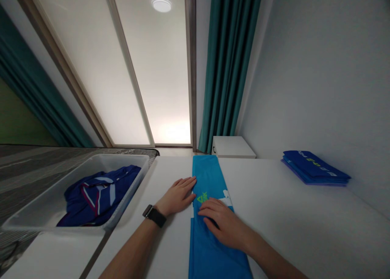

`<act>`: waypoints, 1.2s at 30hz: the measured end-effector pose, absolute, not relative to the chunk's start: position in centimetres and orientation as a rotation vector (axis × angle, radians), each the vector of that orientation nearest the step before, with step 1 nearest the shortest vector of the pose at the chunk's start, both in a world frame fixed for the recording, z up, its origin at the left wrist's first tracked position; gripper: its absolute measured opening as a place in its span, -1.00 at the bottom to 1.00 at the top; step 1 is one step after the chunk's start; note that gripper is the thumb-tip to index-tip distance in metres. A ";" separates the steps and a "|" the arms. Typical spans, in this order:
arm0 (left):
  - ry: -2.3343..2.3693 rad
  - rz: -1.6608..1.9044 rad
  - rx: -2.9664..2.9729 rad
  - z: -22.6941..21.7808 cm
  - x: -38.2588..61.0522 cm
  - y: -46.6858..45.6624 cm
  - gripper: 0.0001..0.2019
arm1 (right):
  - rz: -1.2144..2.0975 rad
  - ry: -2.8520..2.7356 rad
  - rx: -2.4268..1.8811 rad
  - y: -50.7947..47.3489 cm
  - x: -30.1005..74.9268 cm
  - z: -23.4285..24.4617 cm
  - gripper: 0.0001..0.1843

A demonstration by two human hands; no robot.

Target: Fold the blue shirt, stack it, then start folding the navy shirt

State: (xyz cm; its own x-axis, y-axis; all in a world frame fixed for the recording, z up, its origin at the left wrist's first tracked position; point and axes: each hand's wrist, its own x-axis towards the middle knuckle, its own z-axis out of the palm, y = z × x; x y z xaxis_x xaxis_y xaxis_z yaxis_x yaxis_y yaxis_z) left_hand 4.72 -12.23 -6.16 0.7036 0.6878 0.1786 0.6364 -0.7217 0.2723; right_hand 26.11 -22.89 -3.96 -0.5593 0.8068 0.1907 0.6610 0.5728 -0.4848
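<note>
Bright blue folded garment lies lengthwise on the white table, centred before the person, a long narrow strip running away from the body. A lime-green print and white patches show on its upper face. Left hand: open, palm down, fingertips resting against the strip's left edge, nothing gripped. Right hand: open, palm down on the strip beside the print, fingers slightly bent, no pinch visible. The flat placement of both hands suggests pressure to keep the folded layers and edge straight, not a lift. A wristwatch sits on the left wrist. Left of the strip, a translucent plastic tub holds a loosely heaped navy garment, apparently kept apart from the folded piece. At the table's far right, a neat stack of folded blue garments lies near the wall.
</note>
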 end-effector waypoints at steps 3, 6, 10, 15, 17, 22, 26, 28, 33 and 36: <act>1.055 0.398 2.702 -6.0 4.5 -12.4 -0.45 | 0.473 -2.414 -1.127 -23.1 26.0 -3.9 -0.71; 1.016 0.419 2.700 -5.4 4.4 -12.8 -0.41 | 0.461 -2.424 -1.077 -23.3 25.6 -3.8 -0.71; 0.944 0.423 2.688 -4.4 4.3 -13.5 -0.33 | 0.489 -2.422 -1.003 -23.5 25.4 -3.8 -0.69; 0.893 0.290 2.660 -4.4 4.3 -13.9 -0.20 | 0.525 -2.407 -0.973 -23.5 25.4 -4.0 -0.69; 0.874 0.279 2.649 -4.6 4.1 -13.8 -0.16 | 0.514 -2.418 -0.981 -23.5 25.4 -4.1 -0.70; 0.867 0.200 2.609 -4.8 3.8 -13.5 -0.13 | 0.474 -2.475 -0.999 -23.7 25.4 -4.0 -0.70; 0.881 0.129 2.561 -4.4 3.6 -13.6 -0.07 | 0.453 -2.497 -1.011 -23.8 25.5 -4.0 -0.69; 0.878 0.107 2.540 -4.1 3.6 -13.8 -0.03 | 0.454 -2.471 -1.004 -23.7 25.5 -4.1 -0.69; 0.937 0.025 2.515 -3.4 4.0 -14.3 0.01 | 0.456 -2.413 -0.979 -23.4 25.3 -4.6 -0.70; 0.973 0.003 2.518 -3.3 4.2 -14.5 0.02 | 0.457 -2.420 -0.986 -23.4 25.3 -4.7 -0.70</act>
State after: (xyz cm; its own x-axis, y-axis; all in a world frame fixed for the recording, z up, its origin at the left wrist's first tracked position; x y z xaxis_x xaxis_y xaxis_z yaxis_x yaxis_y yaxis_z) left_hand 4.23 -14.47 -3.28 0.7526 0.6407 -0.1523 0.6397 -0.6563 0.4001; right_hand 25.28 -23.43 -4.65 -0.6228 0.7195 0.3074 0.5578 0.6838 -0.4703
